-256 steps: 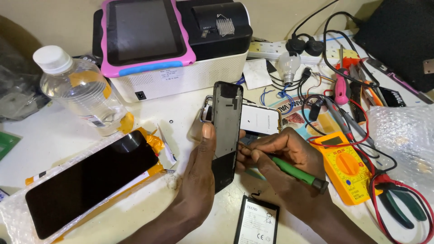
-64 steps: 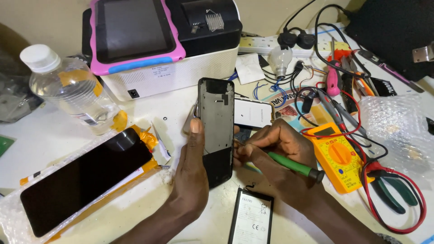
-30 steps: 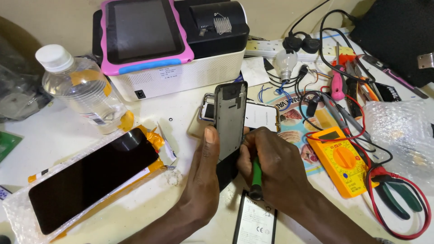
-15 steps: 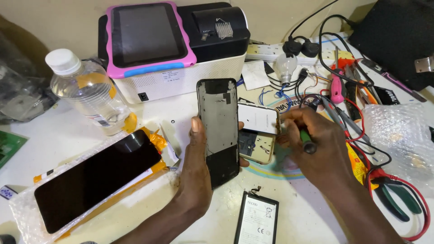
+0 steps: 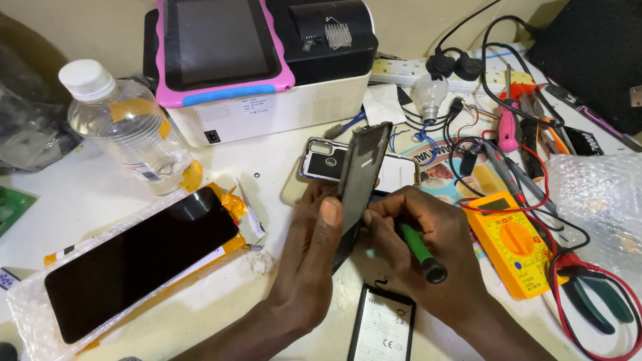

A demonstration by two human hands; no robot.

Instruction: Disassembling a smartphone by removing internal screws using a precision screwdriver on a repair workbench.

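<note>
at centre frame the left hand [image 5: 309, 264] grips the phone frame [image 5: 360, 175], tilted on edge, thumb pressed on its near face. the right hand [image 5: 428, 247] is closed around a green screwdriver [image 5: 420, 245], its tip hidden at the frame's lower part. a battery [image 5: 381, 331] lies at bottom centre on the white table [image 5: 73, 200]; a screen panel [image 5: 137, 261] lies lower left, a yellow multimeter [image 5: 511, 241] at right, a water bottle [image 5: 127, 134] upper left.

A plastic water bottle [image 5: 127, 130], a pink-cased tablet [image 5: 221, 47] atop a white printer [image 5: 294, 100], a yellow multimeter [image 5: 515, 244], a bulb [image 5: 429, 93] and pliers [image 5: 595, 301] crowd the white worktop [image 5: 67, 194].
</note>
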